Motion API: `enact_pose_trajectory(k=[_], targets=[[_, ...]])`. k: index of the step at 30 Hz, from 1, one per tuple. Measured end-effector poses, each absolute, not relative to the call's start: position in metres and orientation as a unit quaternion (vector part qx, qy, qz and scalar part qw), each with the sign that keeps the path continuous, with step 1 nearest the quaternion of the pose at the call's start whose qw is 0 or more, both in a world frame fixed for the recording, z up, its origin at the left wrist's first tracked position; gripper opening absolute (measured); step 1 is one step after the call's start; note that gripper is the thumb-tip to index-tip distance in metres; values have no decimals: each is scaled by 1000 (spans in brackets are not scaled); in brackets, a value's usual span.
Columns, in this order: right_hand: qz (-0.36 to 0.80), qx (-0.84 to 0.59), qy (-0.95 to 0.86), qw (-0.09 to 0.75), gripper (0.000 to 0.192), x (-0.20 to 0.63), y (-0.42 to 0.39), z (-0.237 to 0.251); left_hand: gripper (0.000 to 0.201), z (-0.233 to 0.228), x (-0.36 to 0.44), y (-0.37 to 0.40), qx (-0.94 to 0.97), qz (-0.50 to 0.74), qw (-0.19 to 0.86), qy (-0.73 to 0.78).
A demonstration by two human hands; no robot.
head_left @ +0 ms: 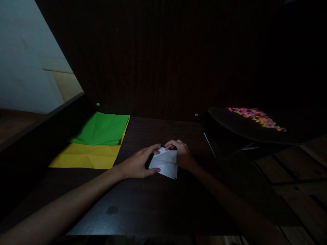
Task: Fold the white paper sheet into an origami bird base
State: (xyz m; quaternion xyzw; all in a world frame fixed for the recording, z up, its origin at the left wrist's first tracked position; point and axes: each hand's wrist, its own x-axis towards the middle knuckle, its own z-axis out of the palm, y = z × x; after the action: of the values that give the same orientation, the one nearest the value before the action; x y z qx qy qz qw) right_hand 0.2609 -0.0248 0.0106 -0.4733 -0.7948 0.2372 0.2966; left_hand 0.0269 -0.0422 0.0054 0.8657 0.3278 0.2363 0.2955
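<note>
dark wooden desk (pixel 158 200) bore a folded white paper piece (pixel 165 164); left hand (pixel 139 164) and right hand (pixel 182 154) both pinched it. green paper sheet (pixel 102 129) overlapped yellow paper sheet (pixel 84 156) nearby.

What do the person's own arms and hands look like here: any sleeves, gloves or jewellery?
Both forearms are bare as far as the frame shows, with no sleeves in view. The left hand and right hand wear no gloves. No rings, watch or wristband can be made out, though the dim light hides fine detail.
</note>
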Motion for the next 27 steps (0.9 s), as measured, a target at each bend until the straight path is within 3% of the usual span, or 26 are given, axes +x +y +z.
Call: enact_pose_trajectory(k=[15, 27], targets=[[229, -496, -776, 315, 29, 258, -24, 7, 90, 19, 11, -35, 868, 181, 380, 262], [228, -550, -748, 292, 29, 257, -26, 10, 86, 16, 13, -34, 856, 191, 386, 288]])
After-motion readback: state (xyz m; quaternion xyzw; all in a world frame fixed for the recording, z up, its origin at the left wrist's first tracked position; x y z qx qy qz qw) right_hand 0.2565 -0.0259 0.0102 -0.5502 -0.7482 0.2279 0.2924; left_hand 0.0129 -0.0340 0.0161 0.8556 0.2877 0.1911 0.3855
